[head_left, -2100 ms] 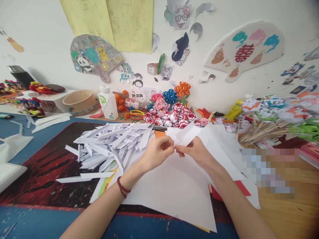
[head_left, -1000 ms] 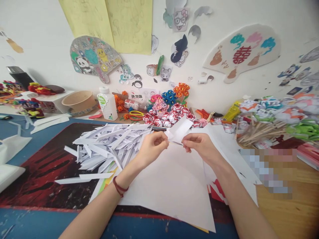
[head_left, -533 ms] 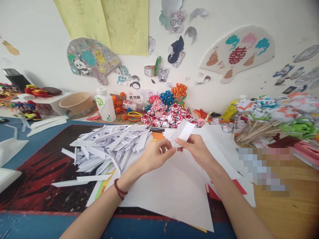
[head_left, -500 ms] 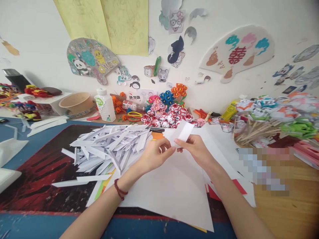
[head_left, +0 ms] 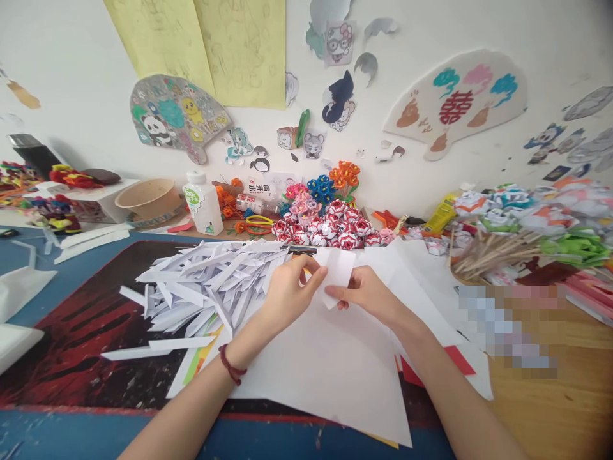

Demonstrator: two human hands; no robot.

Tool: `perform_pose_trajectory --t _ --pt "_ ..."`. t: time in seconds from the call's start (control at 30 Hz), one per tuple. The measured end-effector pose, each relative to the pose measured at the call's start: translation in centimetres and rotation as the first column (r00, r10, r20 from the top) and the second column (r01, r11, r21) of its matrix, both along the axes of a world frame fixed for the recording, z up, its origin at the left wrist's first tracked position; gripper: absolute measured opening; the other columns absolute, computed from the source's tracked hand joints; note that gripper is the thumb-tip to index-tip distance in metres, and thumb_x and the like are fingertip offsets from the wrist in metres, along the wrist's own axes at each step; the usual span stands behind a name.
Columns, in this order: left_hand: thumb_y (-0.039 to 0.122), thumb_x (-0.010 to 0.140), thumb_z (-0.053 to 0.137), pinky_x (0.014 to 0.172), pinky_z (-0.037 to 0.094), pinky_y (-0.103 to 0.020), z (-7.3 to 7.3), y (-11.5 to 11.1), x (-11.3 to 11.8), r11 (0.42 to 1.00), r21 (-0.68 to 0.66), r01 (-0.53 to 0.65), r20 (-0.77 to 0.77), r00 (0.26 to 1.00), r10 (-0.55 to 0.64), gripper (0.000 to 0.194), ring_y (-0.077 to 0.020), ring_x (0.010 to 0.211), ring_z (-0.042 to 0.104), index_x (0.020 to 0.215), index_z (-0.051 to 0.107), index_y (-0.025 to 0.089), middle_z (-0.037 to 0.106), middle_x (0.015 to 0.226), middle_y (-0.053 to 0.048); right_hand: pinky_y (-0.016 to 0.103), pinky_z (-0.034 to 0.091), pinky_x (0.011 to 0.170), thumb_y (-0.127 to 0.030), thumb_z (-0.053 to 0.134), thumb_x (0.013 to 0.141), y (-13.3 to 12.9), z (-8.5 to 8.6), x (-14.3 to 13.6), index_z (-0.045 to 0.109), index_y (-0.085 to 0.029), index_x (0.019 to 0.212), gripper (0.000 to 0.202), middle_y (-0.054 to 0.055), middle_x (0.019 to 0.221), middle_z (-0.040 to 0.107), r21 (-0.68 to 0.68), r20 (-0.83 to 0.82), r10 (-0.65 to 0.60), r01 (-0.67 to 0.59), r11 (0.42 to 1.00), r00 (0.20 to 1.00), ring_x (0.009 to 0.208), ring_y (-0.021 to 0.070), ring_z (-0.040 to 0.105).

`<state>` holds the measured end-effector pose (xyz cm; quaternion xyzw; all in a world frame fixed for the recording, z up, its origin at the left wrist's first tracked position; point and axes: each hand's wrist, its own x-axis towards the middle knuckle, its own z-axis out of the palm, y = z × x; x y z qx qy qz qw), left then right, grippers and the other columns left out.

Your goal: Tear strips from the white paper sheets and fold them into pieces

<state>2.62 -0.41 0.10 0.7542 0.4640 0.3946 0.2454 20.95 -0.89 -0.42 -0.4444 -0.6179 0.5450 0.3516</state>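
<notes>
A small piece of white paper (head_left: 339, 267) is held upright between my two hands, above the large white sheets. My right hand (head_left: 366, 291) pinches its right side, thumb in front and fingers behind. At the paper's left edge, my left hand (head_left: 293, 286) has its thumb and index finger curled together in a pinch. A heap of folded white paper strips (head_left: 205, 281) lies left of my left hand. Under both hands spreads a large white sheet (head_left: 330, 364), with coloured paper edges showing beneath it.
Red-and-white paper flowers (head_left: 342, 223) stand behind my hands by the wall. A white bottle (head_left: 202, 203) and a tan bowl (head_left: 147, 195) are at the back left. Wooden sticks (head_left: 498, 252) with paper flowers lie on the right. A dark red mat (head_left: 81, 345) covers the blue table (head_left: 57, 434).
The piece of paper has turned from leaning right to nearly upright and come slightly left and lower. My right hand has shifted left with it; my left hand has moved slightly left.
</notes>
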Motion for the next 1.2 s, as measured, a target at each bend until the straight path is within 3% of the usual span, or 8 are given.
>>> perform_pose_trajectory --t 0.13,0.37,0.53,0.67,0.77,0.9,1.03,1.2 --pt "0.029 0.088 0.049 0.061 0.04 -0.022 0.0 -0.2 0.0 0.997 0.06 -0.048 0.023 0.999 0.047 0.015 -0.0109 0.066 0.054 0.086 0.059 0.018 0.065 0.082 -0.001 0.027 0.047 0.056 -0.042 0.073 0.07 -0.1 -0.4 -0.4 0.069 -0.012 0.079 0.032 0.005 0.069 0.067 -0.028 0.056 0.089 -0.087 0.996 0.994 0.06 0.016 0.06" --pt "0.029 0.088 0.048 0.059 0.036 -0.024 -0.5 -0.4 0.2 0.985 0.074 -0.156 -0.058 0.985 0.16 0.016 -0.01 0.058 0.051 0.081 0.059 0.019 0.066 0.076 0.002 0.029 0.047 0.058 -0.046 0.067 0.075 0.1 -0.8 -0.9 0.069 -0.013 0.082 0.034 0.006 0.078 0.07 0.082 0.066 -0.069 0.063 0.995 0.995 0.069 0.0209 0.063" --pt "0.028 0.09 0.046 0.062 0.035 -0.026 -0.9 -0.6 0.1 0.921 0.296 -0.255 -0.165 0.936 0.312 0.018 -0.0127 0.064 0.056 0.086 0.061 0.019 0.067 0.079 -0.001 0.028 0.047 0.056 -0.044 0.068 0.074 -0.2 -1.2 -1.5 0.07 -0.015 0.081 0.03 0.005 0.078 0.07 0.079 0.069 -0.046 0.041 0.996 0.997 0.069 0.0214 0.064" --pt "0.024 0.092 0.043 0.064 0.033 -0.028 -1.6 -0.7 -0.2 0.816 0.557 -0.157 -0.324 0.863 0.387 0.022 -0.0163 0.07 0.058 0.085 0.062 0.018 0.066 0.075 -0.005 0.026 0.046 0.052 -0.045 0.068 0.075 -0.6 -1.0 -1.9 0.069 -0.015 0.079 0.03 0.003 0.072 0.067 0.095 0.043 -0.071 0.067 0.993 0.997 0.06 0.0171 0.06" --pt "0.021 0.094 0.04 0.064 0.032 -0.03 -1.8 -0.8 -0.6 0.783 0.621 -0.039 -0.397 0.846 0.357 0.023 -0.0165 0.073 0.059 0.095 0.063 0.018 0.069 0.087 -0.007 0.026 0.046 0.05 -0.049 0.069 0.073 -0.8 -0.6 -2.0 0.067 -0.015 0.075 0.034 0.003 0.066 0.065 0.094 0.003 -0.081 0.08 0.992 0.997 0.056 0.0156 0.057" --pt "0.019 0.094 0.038 0.065 0.036 -0.03 -1.5 -1.0 -0.8 0.832 0.551 0.06 -0.425 0.879 0.219 0.028 -0.0176 0.082 0.062 0.111 0.061 0.018 0.067 0.113 -0.009 0.027 0.046 0.048 -0.054 0.07 0.069 -0.7 -0.4 -1.8 0.067 -0.015 0.074 0.04 0.004 0.065 0.064 0.11 -0.014 -0.107 0.108 0.988 0.994 0.053 0.0152 0.057" --pt "0.026 0.093 0.044 0.075 0.041 -0.031 -0.9 -0.7 -0.5 0.879 0.476 0.028 -0.258 0.96 0.109 0.026 -0.0192 0.09 0.063 0.107 0.066 0.021 0.069 0.112 -0.006 0.027 0.047 0.049 -0.052 0.07 0.07 -0.5 -0.2 -1.4 0.068 -0.014 0.077 0.039 0.005 0.068 0.065 0.117 -0.005 -0.122 0.122 0.986 0.993 0.056 0.0157 0.058" --pt "0.038 0.087 0.053 0.069 0.045 -0.027 0.2 0.3 -0.6 0.999 0.027 0.017 0.141 0.99 -0.021 0.027 -0.0179 0.08 0.063 0.088 0.072 0.019 0.073 0.09 -0.005 0.026 0.046 0.05 -0.044 0.068 0.075 -0.6 0.1 -1.0 0.068 -0.015 0.077 0.029 0.004 0.069 0.066 0.113 0.058 -0.116 0.109 0.988 0.992 0.058 0.0163 0.06"
